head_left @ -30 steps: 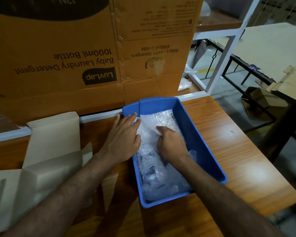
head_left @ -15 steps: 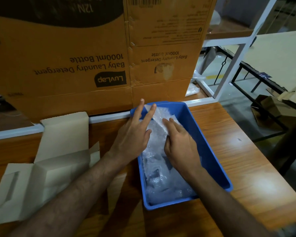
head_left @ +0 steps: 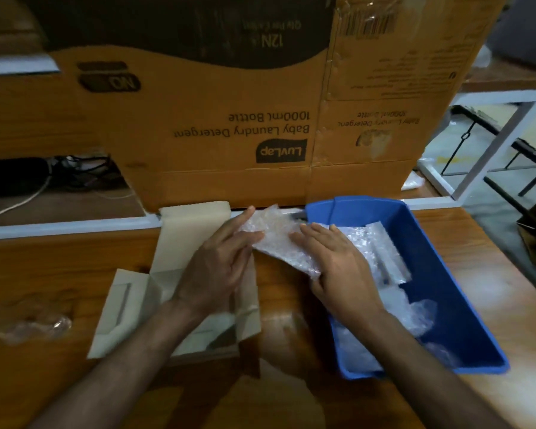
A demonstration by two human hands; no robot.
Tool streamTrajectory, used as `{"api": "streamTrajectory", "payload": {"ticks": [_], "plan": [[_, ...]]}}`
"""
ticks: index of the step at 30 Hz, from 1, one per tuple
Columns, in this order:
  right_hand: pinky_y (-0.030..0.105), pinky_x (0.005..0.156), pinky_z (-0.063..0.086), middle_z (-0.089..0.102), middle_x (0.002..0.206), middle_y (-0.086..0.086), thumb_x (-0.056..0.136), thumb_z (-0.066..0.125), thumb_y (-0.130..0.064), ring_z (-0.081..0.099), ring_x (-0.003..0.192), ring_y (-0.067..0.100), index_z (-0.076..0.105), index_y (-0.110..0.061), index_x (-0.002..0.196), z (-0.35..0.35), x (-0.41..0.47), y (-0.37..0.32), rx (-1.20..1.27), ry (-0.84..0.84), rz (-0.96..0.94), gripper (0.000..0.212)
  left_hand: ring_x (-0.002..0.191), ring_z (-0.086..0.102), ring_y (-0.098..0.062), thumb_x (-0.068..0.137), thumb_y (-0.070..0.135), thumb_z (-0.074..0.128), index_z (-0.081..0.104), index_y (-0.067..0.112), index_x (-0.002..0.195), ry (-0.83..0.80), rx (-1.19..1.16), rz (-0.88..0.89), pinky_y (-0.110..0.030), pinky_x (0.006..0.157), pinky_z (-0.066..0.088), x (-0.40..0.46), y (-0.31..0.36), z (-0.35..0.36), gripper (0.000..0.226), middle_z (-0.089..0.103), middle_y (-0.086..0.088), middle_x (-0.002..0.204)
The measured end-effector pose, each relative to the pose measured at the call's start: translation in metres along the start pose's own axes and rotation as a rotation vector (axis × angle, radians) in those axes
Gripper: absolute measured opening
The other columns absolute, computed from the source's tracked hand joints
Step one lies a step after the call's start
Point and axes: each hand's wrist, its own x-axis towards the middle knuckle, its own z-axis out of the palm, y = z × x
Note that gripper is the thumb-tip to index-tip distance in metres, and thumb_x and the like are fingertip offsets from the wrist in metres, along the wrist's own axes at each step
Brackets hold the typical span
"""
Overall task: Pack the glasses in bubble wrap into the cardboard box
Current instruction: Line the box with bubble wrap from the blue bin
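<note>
Both hands are on one bubble-wrapped bundle (head_left: pixel 279 243), held between them above the wooden table (head_left: pixel 59 274), in the gap between the small cardboard box (head_left: pixel 180 274) and the blue plastic bin (head_left: pixel 446 274).

Bundle: translucent white bubble wrap, crinkly, dimpled surface catching light. Elongated, running diagonally from upper left, near the table's back edge, to lower right, at the bin's near-left rim. Contents aren't visible through the wrap, so I can't confirm glasses inside.

Left hand (head_left: pixel 217 267): fingers mostly straight, angled up and right, thumb and fingertips pinching the bundle's upper-left end. It sits over the small box.

Right hand (head_left: pixel 338 264): palm down, fingers extended along the bundle's right side, thumb tucked under the lower end, so it clamps the wrap. Hands are apart, with the bundle spanning the gap.

Small cardboard box: pale grey-beige, open, flaps splayed flat to the left and back, lying on the table left of the bin. The interior is partly hidden by the left forearm.

Blue bin: rectangular, angled, its near corner at lower right. More bubble wrap (head_left: pixel 384 252) lies inside: a folded strip near the back, looser crumpled pieces toward the front.

Behind the table stands a large brown carton (head_left: pixel 229 134), print upside down: "LuvLap Baby Laundry Detergent 1000mL Bottle". A clear plastic scrap (head_left: pixel 28 326) lies on the table at far left; the frame is blurred there.
</note>
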Motion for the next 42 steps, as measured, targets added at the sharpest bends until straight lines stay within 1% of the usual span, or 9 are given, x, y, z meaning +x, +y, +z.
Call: {"api": "streamTrajectory", "payload": {"ticks": [3, 6, 9, 12, 16, 21, 26, 31, 42], "plan": [[0.043, 0.115, 0.039, 0.061, 0.141, 0.008, 0.076, 0.047, -0.012, 0.055, 0.133, 0.026, 0.063, -0.019, 0.137, 0.017, 0.006, -0.041, 0.032, -0.026, -0.104, 0.063, 0.138, 0.046, -0.01, 0.097, 0.013, 0.056, 0.07, 0.016, 0.124, 0.04, 0.036, -0.056, -0.01, 0.107, 0.036, -0.024, -0.028, -0.034, 0.031, 0.042, -0.001, 0.158], [0.041, 0.108, 0.046, 0.063, 0.139, 0.007, 0.089, 0.065, -0.013, 0.058, 0.129, 0.023, 0.062, -0.021, 0.138, 0.045, 0.008, -0.086, 0.051, -0.07, -0.205, 0.05, 0.134, 0.047, -0.011, 0.094, 0.002, 0.061, 0.072, 0.016, 0.121, 0.032, 0.057, -0.164, -0.021, 0.105, 0.042, -0.05, -0.062, -0.065, 0.033, 0.038, -0.001, 0.161], [0.04, 0.095, 0.055, 0.065, 0.136, 0.007, 0.088, 0.075, -0.015, 0.065, 0.12, 0.024, 0.06, -0.02, 0.139, 0.08, 0.006, -0.126, -0.017, -0.124, -0.267, 0.054, 0.141, 0.04, -0.02, 0.091, -0.002, 0.066, 0.07, 0.019, 0.127, -0.072, 0.125, -0.29, -0.037, 0.113, 0.04, -0.073, -0.093, -0.085, 0.042, 0.04, -0.002, 0.158], [0.041, 0.082, 0.061, 0.065, 0.133, 0.011, 0.088, 0.073, -0.012, 0.069, 0.109, 0.028, 0.05, -0.017, 0.145, 0.115, 0.003, -0.154, -0.107, -0.241, -0.272, 0.061, 0.136, 0.041, -0.022, 0.093, -0.001, 0.062, 0.066, 0.022, 0.132, -0.182, 0.215, -0.342, -0.035, 0.109, 0.035, -0.09, -0.115, -0.095, 0.045, 0.05, 0.001, 0.149], [0.042, 0.087, 0.057, 0.039, 0.153, 0.017, 0.102, 0.053, -0.019, 0.057, 0.121, 0.033, 0.016, -0.016, 0.159, 0.152, 0.002, -0.172, -0.257, -0.564, -0.188, 0.068, 0.131, 0.048, -0.015, 0.098, 0.008, 0.059, 0.067, 0.027, 0.128, -0.3, 0.295, -0.243, -0.034, 0.107, 0.038, -0.11, -0.129, -0.09, 0.036, 0.06, 0.006, 0.139], [0.038, 0.083, 0.056, 0.051, 0.137, 0.015, 0.1, 0.058, -0.023, 0.059, 0.112, 0.029, 0.031, -0.016, 0.151, 0.173, 0.005, -0.179, -0.287, -0.644, -0.104, 0.058, 0.139, 0.043, -0.014, 0.104, 0.033, 0.05, 0.067, 0.026, 0.128, -0.445, 0.315, -0.154, -0.035, 0.121, 0.014, -0.121, -0.132, -0.073, 0.03, 0.061, 0.006, 0.139], [0.041, 0.091, 0.054, 0.048, 0.143, 0.014, 0.101, 0.056, -0.033, 0.054, 0.124, 0.031, 0.037, -0.016, 0.149, 0.176, 0.009, -0.176, -0.252, -0.716, -0.147, 0.055, 0.15, 0.028, -0.017, 0.102, 0.03, 0.05, 0.068, 0.025, 0.125, -0.563, 0.425, -0.126, -0.043, 0.127, 0.0, -0.119, -0.136, -0.065, 0.03, 0.058, 0.003, 0.145], [0.051, 0.117, 0.027, 0.006, 0.17, 0.004, 0.103, 0.036, -0.057, 0.011, 0.155, 0.031, 0.016, -0.03, 0.161, 0.162, 0.007, -0.169, 0.008, -0.991, -0.024, 0.067, 0.147, 0.03, -0.022, 0.1, 0.039, 0.051, 0.071, 0.028, 0.118, -0.687, 0.58, -0.066, -0.05, 0.125, -0.007, -0.114, -0.14, -0.064, 0.029, 0.061, 0.004, 0.138], [0.042, 0.119, 0.035, 0.015, 0.168, -0.002, 0.095, 0.067, -0.031, 0.026, 0.151, 0.022, 0.053, -0.017, 0.144, 0.174, 0.007, -0.154, 0.354, -0.958, 0.116, 0.053, 0.144, 0.033, -0.027, 0.092, 0.027, 0.061, 0.071, 0.021, 0.122, -0.673, 0.633, -0.096, -0.044, 0.124, -0.005, -0.117, -0.143, -0.053, 0.032, 0.055, -0.005, 0.139]]}}
